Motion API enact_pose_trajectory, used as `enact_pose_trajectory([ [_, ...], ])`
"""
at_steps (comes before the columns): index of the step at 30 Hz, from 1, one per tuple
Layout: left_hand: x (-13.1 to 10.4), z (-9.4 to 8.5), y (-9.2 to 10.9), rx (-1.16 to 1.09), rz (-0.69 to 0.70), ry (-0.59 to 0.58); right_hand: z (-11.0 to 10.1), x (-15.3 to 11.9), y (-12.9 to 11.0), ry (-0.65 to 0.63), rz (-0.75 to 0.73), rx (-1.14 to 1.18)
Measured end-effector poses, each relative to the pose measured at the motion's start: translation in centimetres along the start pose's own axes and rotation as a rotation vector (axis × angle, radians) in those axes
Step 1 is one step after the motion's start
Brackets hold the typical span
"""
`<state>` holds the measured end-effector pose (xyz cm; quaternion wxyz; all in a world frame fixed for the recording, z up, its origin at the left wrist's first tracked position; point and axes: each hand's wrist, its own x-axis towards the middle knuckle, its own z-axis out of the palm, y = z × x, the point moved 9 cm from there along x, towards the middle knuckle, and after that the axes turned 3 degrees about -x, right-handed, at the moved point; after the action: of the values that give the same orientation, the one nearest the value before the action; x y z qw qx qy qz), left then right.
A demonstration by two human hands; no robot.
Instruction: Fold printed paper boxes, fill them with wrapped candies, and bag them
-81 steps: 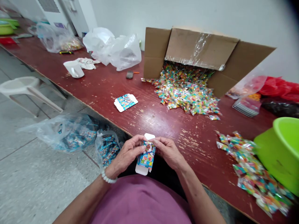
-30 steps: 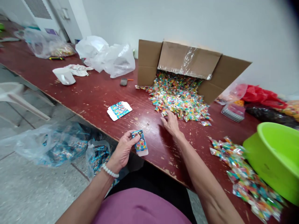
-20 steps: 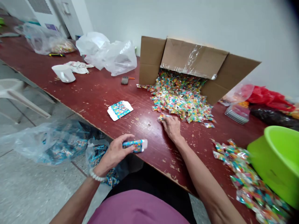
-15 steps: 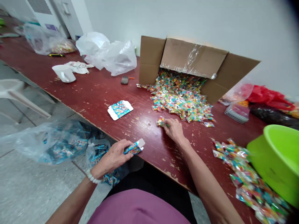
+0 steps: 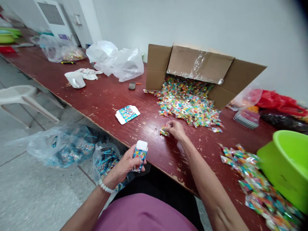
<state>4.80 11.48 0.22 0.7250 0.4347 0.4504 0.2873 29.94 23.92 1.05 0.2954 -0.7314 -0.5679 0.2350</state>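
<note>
My left hand (image 5: 130,162) grips a small blue printed box (image 5: 140,154) at the front edge of the table, its white end flap standing up. Over the tabletop, my right hand (image 5: 175,130) pinches a small clear packet of colourful candies (image 5: 164,131). Just beyond that hand, a heap of similar candy packets (image 5: 190,107) spills from a cardboard box (image 5: 199,62) lying with its opening towards me. Flattened blue printed cartons (image 5: 128,114) lie to the left of my hands.
A green basin (image 5: 276,166) stands at the right, beside larger candy packets (image 5: 260,186). Farther left are a white scoop-like container (image 5: 75,79) and plastic bags (image 5: 122,62). Below the table edge, bags of blue packets (image 5: 72,147) rest near a white stool (image 5: 21,96).
My left hand has turned the blue box more upright, its printed face now towards me. My right hand has drawn the candy packet slightly nearer to me. The view has shifted a little left.
</note>
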Motion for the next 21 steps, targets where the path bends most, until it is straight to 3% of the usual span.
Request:
enact_pose_trajectory([
  [5,0.2,0.6,-0.3,-0.031,-0.001,0.022,-1.6,-3.3,-1.1,-0.023,0.012,0.262],
  [10,0.4,2.2,0.0,0.043,0.029,-0.009,-0.1,-9.6,-4.8,-0.245,-0.089,0.603],
  [16,-0.1,3.2,0.2,0.172,0.123,-0.083,1.3,-13.8,-8.6,-0.416,-0.397,0.385],
  [19,-0.1,3.0,-0.6,-0.011,0.056,-0.078,1.5,-15.2,-10.0,-0.511,-0.500,0.319],
  [21,0.0,2.8,-1.2,-0.133,-0.006,-0.032,1.3,-15.1,-9.8,-0.467,-0.436,0.378],
])
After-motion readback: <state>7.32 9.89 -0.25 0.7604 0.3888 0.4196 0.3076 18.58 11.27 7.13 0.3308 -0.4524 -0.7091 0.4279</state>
